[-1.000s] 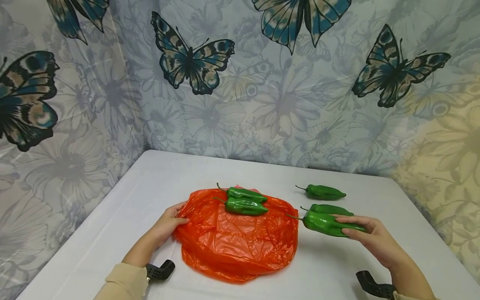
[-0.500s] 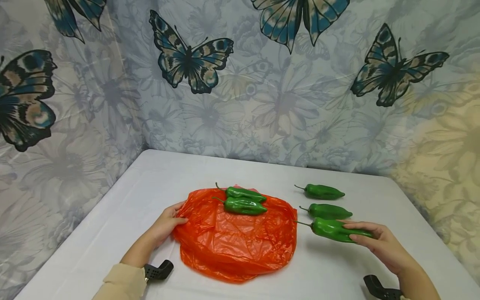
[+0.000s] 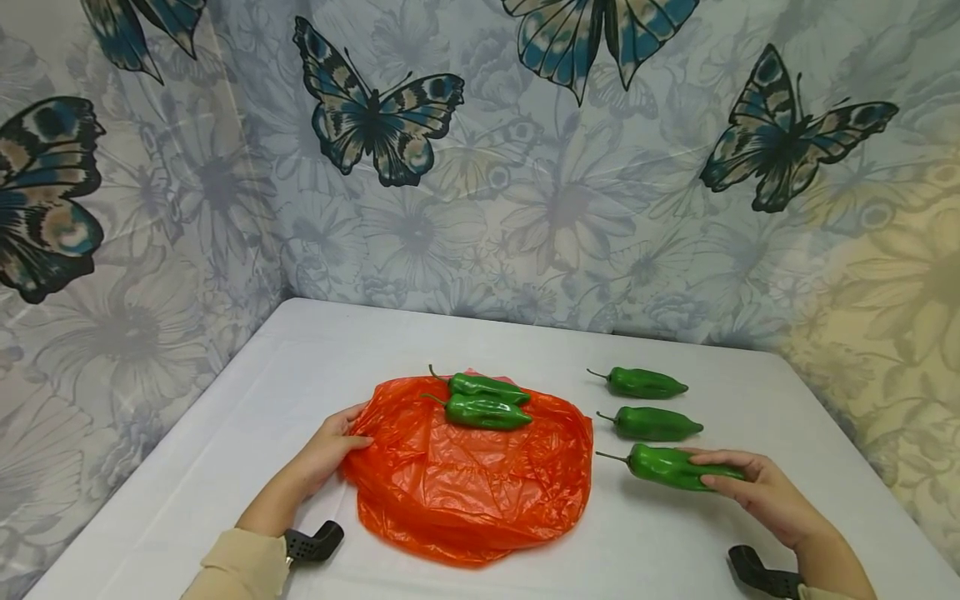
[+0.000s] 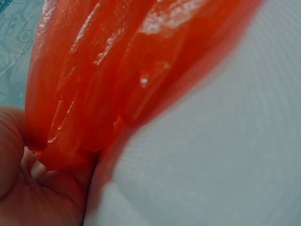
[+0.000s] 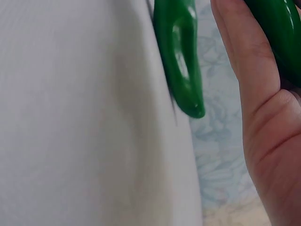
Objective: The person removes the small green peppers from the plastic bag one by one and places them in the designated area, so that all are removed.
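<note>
A red-orange plastic bag point(image 3: 480, 492) lies spread on the white table, and two green peppers point(image 3: 487, 412) rest on its far part. My left hand point(image 3: 326, 452) pinches the bag's left edge; in the left wrist view the bunched plastic point(image 4: 70, 136) is between thumb and fingers. On the right, my right hand point(image 3: 757, 487) grips the tail end of a green pepper point(image 3: 663, 467) from behind, its stem pointing left. That pepper is at or just above the tabletop; I cannot tell which. The right wrist view shows the held pepper point(image 5: 282, 37) against the fingers.
Two more green peppers, a middle one point(image 3: 658, 423) and a far one point(image 3: 647, 382), lie in a row beyond the held pepper. Butterfly-patterned cloth point(image 3: 562, 208) hangs behind the table point(image 3: 337, 325). Black wrist mounts point(image 3: 315, 543) sit on both wrists.
My right hand has moved right and toward me with its pepper, away from the middle pepper, then slightly down. My left hand keeps its hold on the bag.
</note>
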Available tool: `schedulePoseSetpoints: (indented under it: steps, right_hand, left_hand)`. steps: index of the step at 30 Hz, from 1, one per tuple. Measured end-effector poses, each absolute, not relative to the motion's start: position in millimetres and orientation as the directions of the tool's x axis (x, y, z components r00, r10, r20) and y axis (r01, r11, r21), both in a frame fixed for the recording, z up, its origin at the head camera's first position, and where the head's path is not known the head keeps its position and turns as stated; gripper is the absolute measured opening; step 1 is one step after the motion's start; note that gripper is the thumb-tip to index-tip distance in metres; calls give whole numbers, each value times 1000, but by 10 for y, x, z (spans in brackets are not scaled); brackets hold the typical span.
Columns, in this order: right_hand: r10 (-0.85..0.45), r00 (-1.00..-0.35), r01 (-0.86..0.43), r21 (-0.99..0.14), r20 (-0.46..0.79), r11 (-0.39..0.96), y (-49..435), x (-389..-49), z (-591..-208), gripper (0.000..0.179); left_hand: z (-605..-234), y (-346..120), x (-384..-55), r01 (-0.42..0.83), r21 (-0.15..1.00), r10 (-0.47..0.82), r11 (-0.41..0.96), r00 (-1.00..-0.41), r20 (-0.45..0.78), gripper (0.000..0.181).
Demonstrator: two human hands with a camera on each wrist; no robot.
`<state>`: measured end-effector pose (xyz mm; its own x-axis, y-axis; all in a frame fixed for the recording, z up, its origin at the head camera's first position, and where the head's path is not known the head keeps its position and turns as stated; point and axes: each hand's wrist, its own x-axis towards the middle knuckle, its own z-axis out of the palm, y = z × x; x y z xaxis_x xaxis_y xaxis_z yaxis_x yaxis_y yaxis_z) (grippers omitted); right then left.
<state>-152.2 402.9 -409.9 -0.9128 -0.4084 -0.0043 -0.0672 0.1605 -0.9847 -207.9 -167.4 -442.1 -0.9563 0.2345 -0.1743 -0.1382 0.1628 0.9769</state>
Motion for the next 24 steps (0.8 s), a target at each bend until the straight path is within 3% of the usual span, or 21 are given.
schedulePoseSetpoints:
  steps: [6, 15, 24]
  right_hand:
    - [-436, -900, -59, -981, -28, 185, 4061, -1556, -4138, 33]
    - [-342, -931, -29, -910, -126, 414, 4036, -1624, -4124, 30]
    - [-402, -910, -66, -924, -98, 376, 4030, -1661, -4196, 27]
  left_hand:
    - [-4423, -1670, -2074, -124, 977, 238, 172, -957, -163, 62]
    - [-4424, -1668, -2078, -138, 975, 224, 173, -959, -175, 61]
    - [-4432, -1679, -2086, -120, 984, 254, 132, -956, -150, 63]
